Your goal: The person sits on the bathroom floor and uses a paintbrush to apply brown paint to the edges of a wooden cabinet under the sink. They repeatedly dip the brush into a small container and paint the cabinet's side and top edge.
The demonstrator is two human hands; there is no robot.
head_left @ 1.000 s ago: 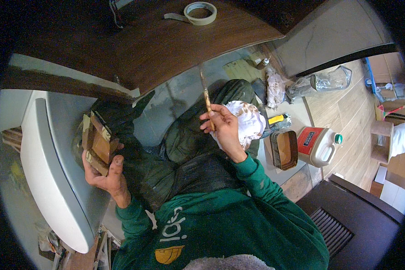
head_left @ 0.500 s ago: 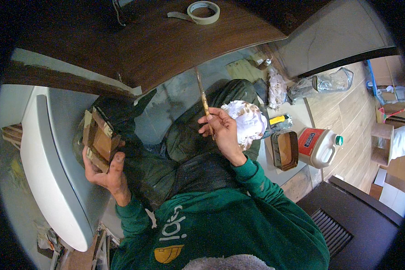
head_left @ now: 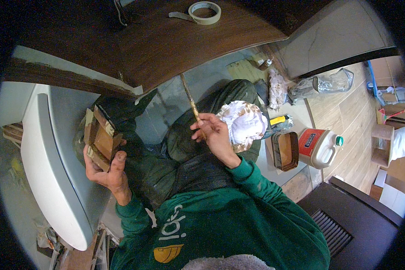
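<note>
My right hand (head_left: 216, 135) has shifted left since a second ago in the head view, taking the slim brush (head_left: 190, 100) along, pinched between fingertips, its tip beyond them near the wood-grain panel (head_left: 175, 47). My left hand (head_left: 107, 174) grips a cardboard tray (head_left: 91, 125) from beneath. Right of my right fingers lies a stained white rag (head_left: 246, 123); farther right, a round-cornered tin (head_left: 296, 155).

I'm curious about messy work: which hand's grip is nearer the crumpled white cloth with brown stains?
Right. The right grip is at the cloth's left side; the left grip is much farther left.
</note>
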